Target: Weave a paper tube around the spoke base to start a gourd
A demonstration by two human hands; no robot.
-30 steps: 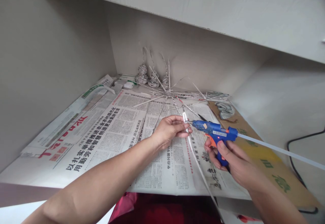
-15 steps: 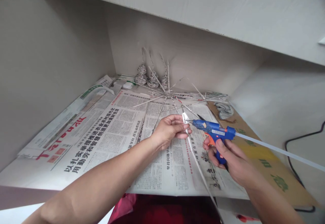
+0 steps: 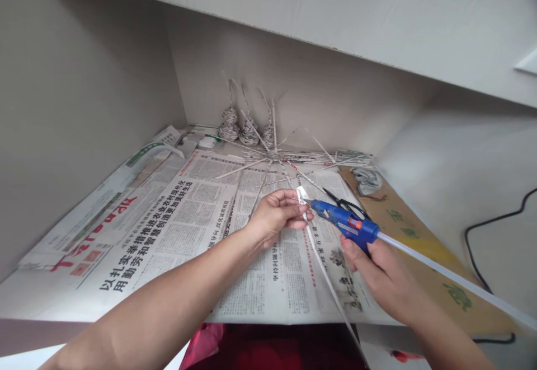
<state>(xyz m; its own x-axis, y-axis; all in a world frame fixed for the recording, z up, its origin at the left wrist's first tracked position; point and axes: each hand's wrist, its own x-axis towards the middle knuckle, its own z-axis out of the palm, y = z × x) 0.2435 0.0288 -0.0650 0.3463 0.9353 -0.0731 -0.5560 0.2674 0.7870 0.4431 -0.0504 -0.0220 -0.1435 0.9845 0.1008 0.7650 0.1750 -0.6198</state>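
My left hand (image 3: pixel 280 217) pinches the flattened top end of a long thin paper strip (image 3: pixel 326 280), which trails down past the table's front edge. In my right hand (image 3: pixel 380 269) is a blue hot glue gun (image 3: pixel 346 224), its nozzle at the strip's end beside my left fingertips. A long whitish glue stick (image 3: pixel 457 286) sticks out of the gun's back. Beyond my hands lies a spoked frame of paper sticks (image 3: pixel 274 155), radiating from a small centre. Black-handled scissors (image 3: pixel 356 209) lie partly hidden behind the gun.
Newspaper (image 3: pixel 168 247) covers the table. Several gourd-shaped woven paper pieces (image 3: pixel 229 126) stand by the back wall, with a bundle of paper sticks (image 3: pixel 352 158) alongside. At right are a cardboard sheet (image 3: pixel 419 247), a crumpled grey cloth (image 3: pixel 366 181) and a black cable (image 3: pixel 474 247). A board overhangs above.
The glue gun has tilted and its nozzle has come closer to the strip's end. More of the scissors shows now. The whole view has shifted slightly.
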